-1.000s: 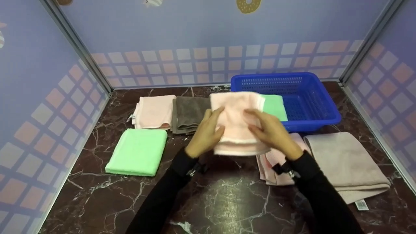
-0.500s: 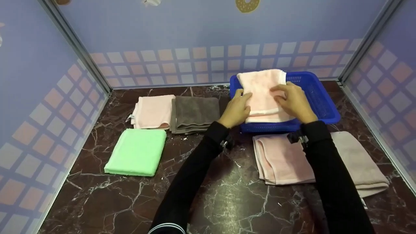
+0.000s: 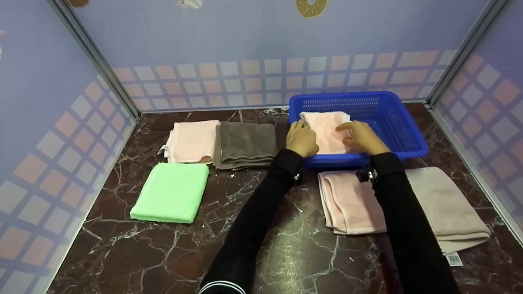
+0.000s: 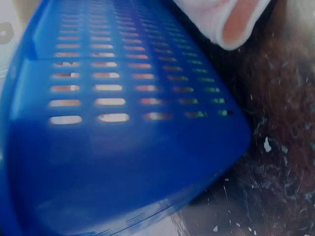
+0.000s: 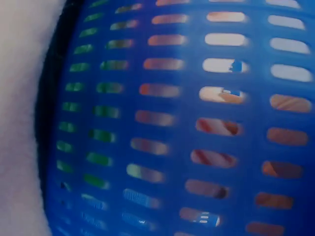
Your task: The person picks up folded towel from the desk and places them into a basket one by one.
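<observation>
Inside the left part of the blue basket (image 3: pixel 398 134) lies a folded peach towel (image 3: pixel 327 132) with a white edge. My left hand (image 3: pixel 302 139) holds its left edge, the fingers bent down inside the basket and mostly hidden. At the towel's right side my right hand (image 3: pixel 363 136) grips it, thumb and forefinger showing on top. The green towel seen in the basket earlier is hidden underneath. Both wrist views show mainly the slotted basket wall (image 4: pixel 108 152), with peach and green showing through the holes; neither shows a hand.
On the left lie a folded green towel (image 3: pixel 171 192), a pale pink towel (image 3: pixel 194 141) and a grey-brown towel (image 3: pixel 248 143). Before the basket, under my right forearm, lie a pink towel (image 3: pixel 353 202) and a beige towel (image 3: pixel 445 208). Patterned walls (image 3: pixel 229 36) enclose the marble-look table (image 3: pixel 163 253).
Both hands have carried the peach towel to the right over the basket, then lowered it inside. The green towel there is now covered. The towels on the table have stayed put.
</observation>
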